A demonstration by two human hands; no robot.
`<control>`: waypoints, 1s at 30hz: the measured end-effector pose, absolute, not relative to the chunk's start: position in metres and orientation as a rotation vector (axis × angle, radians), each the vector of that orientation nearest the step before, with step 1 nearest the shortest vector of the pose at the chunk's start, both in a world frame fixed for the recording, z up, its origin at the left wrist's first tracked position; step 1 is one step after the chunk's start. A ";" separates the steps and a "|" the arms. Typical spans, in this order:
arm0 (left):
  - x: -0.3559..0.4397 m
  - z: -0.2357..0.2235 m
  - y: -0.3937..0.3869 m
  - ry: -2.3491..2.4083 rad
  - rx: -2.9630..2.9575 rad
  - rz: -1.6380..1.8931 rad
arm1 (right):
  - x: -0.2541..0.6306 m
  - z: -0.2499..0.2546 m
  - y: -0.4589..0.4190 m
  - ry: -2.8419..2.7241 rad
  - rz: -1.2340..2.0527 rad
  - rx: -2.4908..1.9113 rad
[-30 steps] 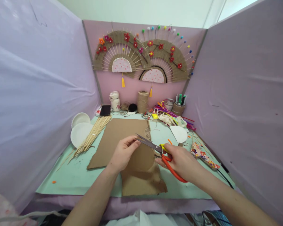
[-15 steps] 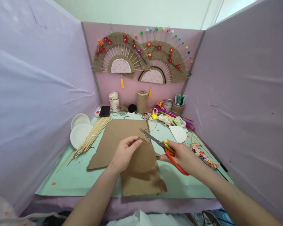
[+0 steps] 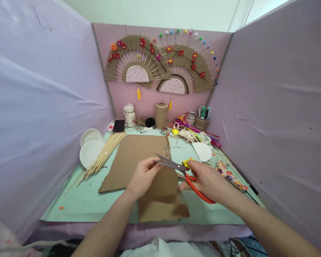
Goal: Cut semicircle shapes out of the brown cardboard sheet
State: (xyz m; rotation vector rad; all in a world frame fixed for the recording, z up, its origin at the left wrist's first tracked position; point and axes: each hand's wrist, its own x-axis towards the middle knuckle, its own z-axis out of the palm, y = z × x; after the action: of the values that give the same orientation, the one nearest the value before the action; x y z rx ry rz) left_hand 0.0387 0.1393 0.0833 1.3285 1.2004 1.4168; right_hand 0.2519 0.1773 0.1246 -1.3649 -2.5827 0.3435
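Between thumb and fingers, my left hand [image 3: 144,175] pinches the upper edge of a brown cardboard piece [image 3: 163,203] that hangs down toward the table's front edge. My right hand [image 3: 207,178] grips orange-handled scissors [image 3: 202,192], with some yellow near the pivot. Their dark blades are slightly parted and point left, right by my left fingertips at the top of the cardboard piece. Whether the blades touch the cardboard I cannot tell. Behind my left hand, a larger cardboard sheet [image 3: 136,146] lies flat, its right edge ragged.
Wooden skewers [image 3: 107,151] and white paper plates [image 3: 90,153] lie at the left. A twine spool [image 3: 161,116], a white bottle [image 3: 129,115] and a phone [image 3: 119,125] stand or lie at the back. Pipe cleaners [image 3: 188,125], a pen holder [image 3: 202,122] and a white half-disc [image 3: 202,151] are at the right.
The scissors have swung left and down, bringing their blades to my left fingertips; the blades have parted a little. My left hand keeps its pinch on the cardboard piece.
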 end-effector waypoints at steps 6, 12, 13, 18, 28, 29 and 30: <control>0.041 0.085 0.137 1.181 1.350 1.400 | 0.254 0.126 0.173 -2.593 0.316 -1.410; 0.042 0.088 0.133 1.180 1.396 1.375 | 0.257 0.127 0.172 -2.625 0.273 -1.451; 0.042 0.088 0.133 1.183 1.398 1.376 | 0.257 0.127 0.172 -2.630 0.260 -1.458; 0.041 0.086 0.134 1.194 1.385 1.362 | 0.258 0.125 0.172 -2.642 0.208 -1.464; 0.044 0.086 0.136 1.231 1.323 1.346 | 0.259 0.114 0.180 -2.564 0.320 -1.388; 0.044 0.086 0.136 1.246 1.322 1.341 | 0.258 0.112 0.181 -2.549 0.347 -1.365; 0.044 0.086 0.136 1.258 1.321 1.336 | 0.257 0.110 0.182 -2.532 0.370 -1.349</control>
State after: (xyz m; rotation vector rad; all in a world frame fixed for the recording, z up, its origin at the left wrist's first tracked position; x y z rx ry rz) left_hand 0.0436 0.1363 0.0859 1.3206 1.2581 1.3365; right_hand 0.2571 0.1823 0.1097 -1.3490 -2.5317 0.3695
